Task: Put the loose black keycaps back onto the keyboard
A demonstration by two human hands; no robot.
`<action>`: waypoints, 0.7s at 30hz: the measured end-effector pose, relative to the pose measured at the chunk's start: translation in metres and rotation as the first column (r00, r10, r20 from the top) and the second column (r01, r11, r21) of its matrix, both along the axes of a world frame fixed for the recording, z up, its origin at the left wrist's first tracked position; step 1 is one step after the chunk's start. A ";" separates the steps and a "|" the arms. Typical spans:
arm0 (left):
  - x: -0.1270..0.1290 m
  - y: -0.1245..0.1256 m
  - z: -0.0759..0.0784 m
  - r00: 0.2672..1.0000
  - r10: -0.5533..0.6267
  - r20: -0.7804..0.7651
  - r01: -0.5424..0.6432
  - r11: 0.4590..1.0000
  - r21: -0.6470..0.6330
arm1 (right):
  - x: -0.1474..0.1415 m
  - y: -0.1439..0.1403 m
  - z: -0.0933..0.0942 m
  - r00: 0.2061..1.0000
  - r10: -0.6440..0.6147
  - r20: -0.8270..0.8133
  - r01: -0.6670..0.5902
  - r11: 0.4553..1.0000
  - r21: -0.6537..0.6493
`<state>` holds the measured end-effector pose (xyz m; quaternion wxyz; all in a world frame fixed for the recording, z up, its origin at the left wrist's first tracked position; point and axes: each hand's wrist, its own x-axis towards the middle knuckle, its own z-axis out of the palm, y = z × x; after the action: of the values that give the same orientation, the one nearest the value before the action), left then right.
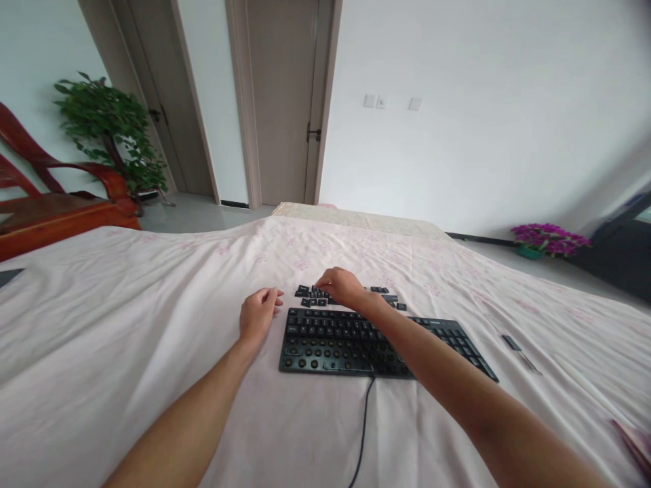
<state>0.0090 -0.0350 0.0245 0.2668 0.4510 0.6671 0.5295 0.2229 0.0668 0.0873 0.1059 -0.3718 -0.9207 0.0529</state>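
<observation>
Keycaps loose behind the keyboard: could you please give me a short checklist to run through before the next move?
1. Right hand over the loose keycaps: ok.
2. A keycap pinched in the right hand: cannot tell.
3. Left hand off the keyboard, resting on the sheet beside it: ok.
4. Bottom rows show bare round sockets: ok.
5. Cable trails toward the camera, away from both hands: ok.

A home: interior doors point(282, 102), wooden armchair point(55, 196), potted plant point(109, 129).
</observation>
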 end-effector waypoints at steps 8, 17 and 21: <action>-0.003 0.002 -0.001 1.000 -0.018 -0.014 0.018 1.000 -0.004 | -0.061 0.013 -0.003 0.987 -0.037 0.154 0.035 0.999 0.016; -0.005 0.008 -0.006 1.000 -0.012 -0.018 0.012 1.000 0.014 | -0.073 0.026 -0.010 0.979 -0.081 0.189 0.083 0.997 -0.003; -0.004 0.008 -0.005 1.000 -0.015 -0.008 0.015 1.000 0.018 | -0.072 0.028 -0.013 0.988 -0.061 0.145 0.064 0.998 -0.015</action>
<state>0.0046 -0.0270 0.0199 0.2640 0.4602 0.6599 0.5320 0.1510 0.0952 0.0739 0.0370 -0.4044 -0.9133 0.0315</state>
